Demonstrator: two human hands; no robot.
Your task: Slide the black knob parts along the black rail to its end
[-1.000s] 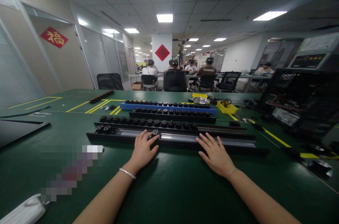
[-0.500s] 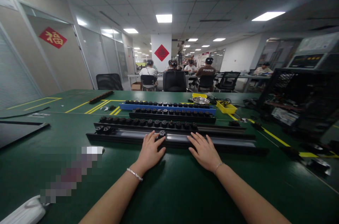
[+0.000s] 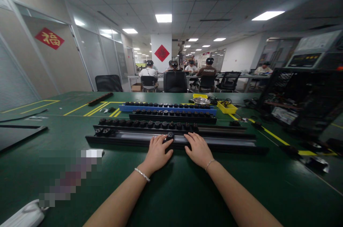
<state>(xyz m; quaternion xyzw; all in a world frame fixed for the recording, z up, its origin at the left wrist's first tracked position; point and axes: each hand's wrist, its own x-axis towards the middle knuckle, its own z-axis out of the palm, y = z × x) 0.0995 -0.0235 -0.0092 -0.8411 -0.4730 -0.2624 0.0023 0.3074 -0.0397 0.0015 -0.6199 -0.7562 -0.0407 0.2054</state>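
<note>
A long black channel rail [image 3: 230, 142] with a shiny inner strip lies across the green table in front of me. My left hand [image 3: 158, 152] rests on its near edge with fingers stretched out. Its index finger reaches a small black socket module [image 3: 170, 135] inside the channel. To the right of that module, my right hand [image 3: 199, 149] lies over the rail, fingers spread and holding nothing. Two more black modules [image 3: 103, 131] sit at the rail's left end. Just behind runs a second black rail [image 3: 222, 129] with a row of similar modules.
Farther back lie a shorter black rail [image 3: 174, 119] and a blue rail [image 3: 168, 109], both with modules. A metal dish [image 3: 201, 101] and a yellow tray [image 3: 227, 108] with cables stand beyond. An open equipment rack [image 3: 284, 94] is at right. Several people sit at far desks.
My left hand and the socket module have moved right along the channel. My right hand has shifted a little left, so the hands are closer together. The view has turned slightly.
</note>
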